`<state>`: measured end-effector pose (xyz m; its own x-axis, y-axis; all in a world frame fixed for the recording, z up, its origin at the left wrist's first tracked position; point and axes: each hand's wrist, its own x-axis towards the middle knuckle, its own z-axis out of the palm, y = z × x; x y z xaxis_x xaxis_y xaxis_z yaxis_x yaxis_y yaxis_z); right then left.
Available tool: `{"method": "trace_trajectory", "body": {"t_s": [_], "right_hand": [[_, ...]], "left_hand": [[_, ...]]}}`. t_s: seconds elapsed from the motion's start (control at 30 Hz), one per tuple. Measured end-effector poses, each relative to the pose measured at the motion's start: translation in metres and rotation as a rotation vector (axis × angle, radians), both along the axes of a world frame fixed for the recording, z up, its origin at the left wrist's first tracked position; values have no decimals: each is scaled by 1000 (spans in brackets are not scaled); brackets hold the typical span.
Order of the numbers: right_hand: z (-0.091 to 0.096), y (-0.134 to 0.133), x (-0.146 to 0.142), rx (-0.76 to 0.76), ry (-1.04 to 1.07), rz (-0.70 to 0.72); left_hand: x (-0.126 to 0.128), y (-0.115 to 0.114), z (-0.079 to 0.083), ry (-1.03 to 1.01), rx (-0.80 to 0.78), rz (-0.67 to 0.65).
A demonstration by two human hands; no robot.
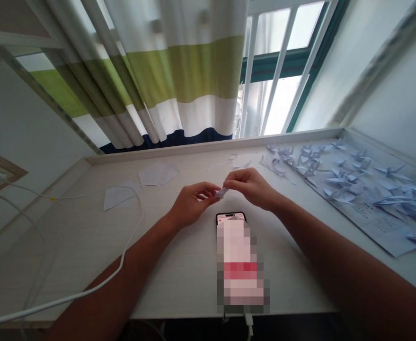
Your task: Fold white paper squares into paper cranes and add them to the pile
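**Small Folded Paper Piece Held Between Both Hands**

One small folded paper piece is held above the surface, just beyond the top edge of the phone. The piece is white to pale blue, creased and compact; its exact form cannot be told. It is pinched on one side by the fingertips of the left hand and on the other by those of the right hand. Both hands are closed on it.

Item count:
- One phone is laid flat on the surface, with a plug at its near end.
- Two flat paper sheets are laid to the left, near each other.
- One white cable is run across the left side.
- Many folded paper figures are spread on the right; an exact count cannot be made.
- A few paper scraps are scattered near the far edge.
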<state>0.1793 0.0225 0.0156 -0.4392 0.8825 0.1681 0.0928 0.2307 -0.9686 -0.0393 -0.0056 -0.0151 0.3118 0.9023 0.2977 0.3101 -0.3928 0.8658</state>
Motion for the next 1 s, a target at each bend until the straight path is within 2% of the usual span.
{"method": "trace_trajectory", "body": {"t_s": [0.13,0.27,0.43,0.53,0.67,0.77,0.87,1.0], "right_hand": [[-8,3,0,-222,190,100],[-21,2,-7,-354,224,121],[-29,0,-14,-391,200,90],[-30,-1,-16,-388,157,80],[-29,-4,-20,-158,212,-3],[-26,-9,-22,11,200,11],[-23,-14,-23,136,127,-18],[-18,-18,-19,475,-1,-126]], "left_hand": [[-1,-3,3,-32,119,-95],[3,-6,4,-96,225,-141],[4,-2,1,-138,238,1],[4,2,-2,-169,139,65],[7,4,-3,-292,-30,149],[8,4,-1,-349,-88,164],[8,1,1,-243,82,228],[5,-6,5,-89,434,209]]}}
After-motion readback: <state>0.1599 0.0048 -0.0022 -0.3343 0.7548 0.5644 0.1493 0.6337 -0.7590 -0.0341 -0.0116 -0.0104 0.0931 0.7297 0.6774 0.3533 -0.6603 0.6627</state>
